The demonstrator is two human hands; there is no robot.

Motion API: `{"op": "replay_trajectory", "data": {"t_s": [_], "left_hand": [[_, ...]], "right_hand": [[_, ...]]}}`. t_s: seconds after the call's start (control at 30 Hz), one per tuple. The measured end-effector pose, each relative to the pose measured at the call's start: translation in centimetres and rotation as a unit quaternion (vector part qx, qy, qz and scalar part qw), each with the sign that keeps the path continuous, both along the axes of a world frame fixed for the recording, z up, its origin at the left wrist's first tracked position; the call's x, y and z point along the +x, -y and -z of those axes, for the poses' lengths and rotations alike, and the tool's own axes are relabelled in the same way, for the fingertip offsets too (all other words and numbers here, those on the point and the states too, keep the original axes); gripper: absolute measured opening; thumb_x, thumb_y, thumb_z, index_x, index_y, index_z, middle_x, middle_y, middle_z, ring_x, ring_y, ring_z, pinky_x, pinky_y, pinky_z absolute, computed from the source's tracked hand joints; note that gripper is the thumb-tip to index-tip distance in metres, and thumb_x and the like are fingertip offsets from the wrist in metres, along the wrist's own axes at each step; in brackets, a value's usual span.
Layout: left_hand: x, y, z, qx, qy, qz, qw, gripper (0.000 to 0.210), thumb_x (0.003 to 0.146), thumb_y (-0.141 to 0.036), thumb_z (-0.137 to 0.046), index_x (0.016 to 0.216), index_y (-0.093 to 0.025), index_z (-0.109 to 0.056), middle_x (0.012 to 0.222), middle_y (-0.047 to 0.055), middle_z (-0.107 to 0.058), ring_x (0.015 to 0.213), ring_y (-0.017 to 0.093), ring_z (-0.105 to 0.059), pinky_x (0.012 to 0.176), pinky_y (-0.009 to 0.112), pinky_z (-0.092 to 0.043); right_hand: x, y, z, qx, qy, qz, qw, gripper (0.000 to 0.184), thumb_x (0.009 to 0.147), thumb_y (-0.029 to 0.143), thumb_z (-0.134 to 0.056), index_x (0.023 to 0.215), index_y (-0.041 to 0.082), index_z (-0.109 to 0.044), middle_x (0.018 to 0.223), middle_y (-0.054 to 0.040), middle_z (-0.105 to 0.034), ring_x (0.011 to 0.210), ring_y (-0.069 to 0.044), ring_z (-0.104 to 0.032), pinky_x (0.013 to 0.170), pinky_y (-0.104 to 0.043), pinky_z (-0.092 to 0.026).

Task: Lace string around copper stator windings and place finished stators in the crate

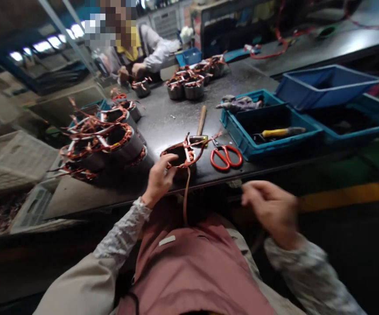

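Observation:
A motor stator (pixel 190 156) with copper windings and white insulation stands near the front edge of the bench. My left hand (pixel 161 177) grips its near left rim, fingers over the opening and thumb on the near side. From the stator a flat tan strip (pixel 186 194) hangs down over the bench edge towards my apron. Out to the right, off the bench, my right hand (pixel 271 210) is closed and slightly blurred; anything in its fingers is hidden. Red-handled scissors (pixel 226 157) lie right of the stator, and a wooden-handled hammer (pixel 201 122) lies behind it.
Several stators (pixel 110 140) are stacked at the left, and more (pixel 192 85) stand farther back. Teal bins (pixel 245 142) and a blue bin (pixel 327 85) occupy the right; one holds a yellow-handled tool (pixel 278 132). Across the bench, a co-worker's hands (pixel 138 70) handle another stator.

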State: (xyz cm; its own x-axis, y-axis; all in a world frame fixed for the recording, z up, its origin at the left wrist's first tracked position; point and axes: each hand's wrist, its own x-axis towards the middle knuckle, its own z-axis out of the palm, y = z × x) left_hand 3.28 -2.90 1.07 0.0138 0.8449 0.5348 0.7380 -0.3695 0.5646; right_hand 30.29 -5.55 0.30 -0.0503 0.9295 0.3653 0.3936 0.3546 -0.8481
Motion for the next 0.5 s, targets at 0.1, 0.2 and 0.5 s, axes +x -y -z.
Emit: {"op": "replay_trajectory", "data": {"t_s": [0.1,0.2,0.5], "left_hand": [[-1.5,0.3,-1.0,0.009,0.038,-0.031,0.999,0.019,0.086,-0.014,-0.053,0.101,-0.017,-0.064,0.101,0.005,-0.070,0.097,0.017,-0.064,0.090,0.032,-0.050],[-2.4,0.2,-1.6,0.002,0.038,-0.037,0.999,0.017,0.086,-0.015,-0.053,0.097,-0.017,-0.065,0.096,0.004,-0.070,0.092,0.016,-0.065,0.087,0.031,-0.051],[-0.2,0.6,-3.2,0.039,-0.107,0.110,0.987,0.024,0.091,-0.018,-0.054,0.115,-0.022,-0.059,0.124,0.009,-0.059,0.082,0.011,-0.063,0.074,0.026,-0.054]], "right_hand": [[-2.9,-1.1,1.7,0.042,0.019,-0.028,0.999,0.021,0.087,0.028,-0.057,0.070,0.017,-0.061,0.046,0.0046,-0.052,0.039,-0.007,-0.047,0.044,-0.020,-0.038],[-4.5,-1.3,2.5,0.083,0.036,-0.037,0.995,0.019,0.085,0.020,-0.055,0.067,0.018,-0.057,0.048,0.0050,-0.053,0.040,-0.007,-0.047,0.046,-0.019,-0.037],[-2.2,1.2,2.2,0.032,0.039,-0.056,0.997,0.018,0.082,0.015,-0.056,0.065,0.018,-0.055,0.047,0.0073,-0.046,0.039,-0.004,-0.041,0.043,-0.017,-0.034]]}}
